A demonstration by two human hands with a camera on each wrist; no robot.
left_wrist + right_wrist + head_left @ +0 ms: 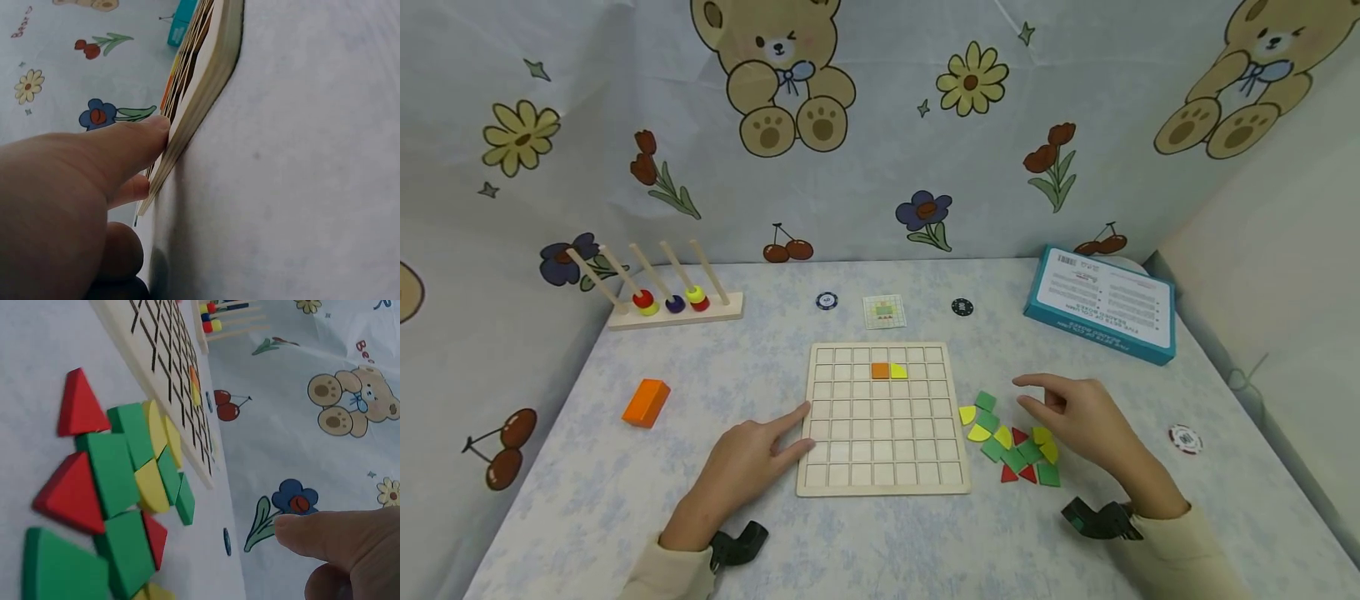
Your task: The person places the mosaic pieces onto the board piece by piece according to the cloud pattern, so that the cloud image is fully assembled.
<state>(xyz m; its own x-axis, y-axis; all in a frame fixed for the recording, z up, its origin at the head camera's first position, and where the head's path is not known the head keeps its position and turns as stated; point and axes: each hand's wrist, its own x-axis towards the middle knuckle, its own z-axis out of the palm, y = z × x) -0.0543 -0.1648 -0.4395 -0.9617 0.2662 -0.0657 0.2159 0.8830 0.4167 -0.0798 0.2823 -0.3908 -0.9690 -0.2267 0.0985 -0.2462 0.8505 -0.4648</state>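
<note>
Board: wooden grid board (883,421) lies flat at table centre, squares mostly bare.
Placed pieces: orange square tile (880,371) and yellow quarter-round tile (898,371) sit side by side, touching, in the second row from the far edge, near the middle columns.
Loose pieces: pile of green, yellow and red tiles (1011,442) lies on the cloth at 3 o'clock of the board, just beside its right edge; the right wrist view shows red triangles (80,406) on the outer side and green squares (112,465) overlapping yellow ones.
Left hand: left hand (745,467) rests at 8 o'clock of the board, fingers straight, index fingertip (153,128) pressed against the board's left edge; holds nothing, steadies only.
Right hand: right hand (1078,417) hovers over the pile's 2 o'clock side, fingers loosely extended, thumb and index apart; nothing grasped, and no contact with a tile visible.
Pattern card: small card (883,311) lies at 12 o'clock beyond the board.
Step (judgement): choosing the third tile; two set, the rest to go.
Next move (judgement): lower thumb and index onto a single tile at the pile's edge and pinch it clear without dragging the overlapped neighbours; the left hand should keep bracing the board.
</note>
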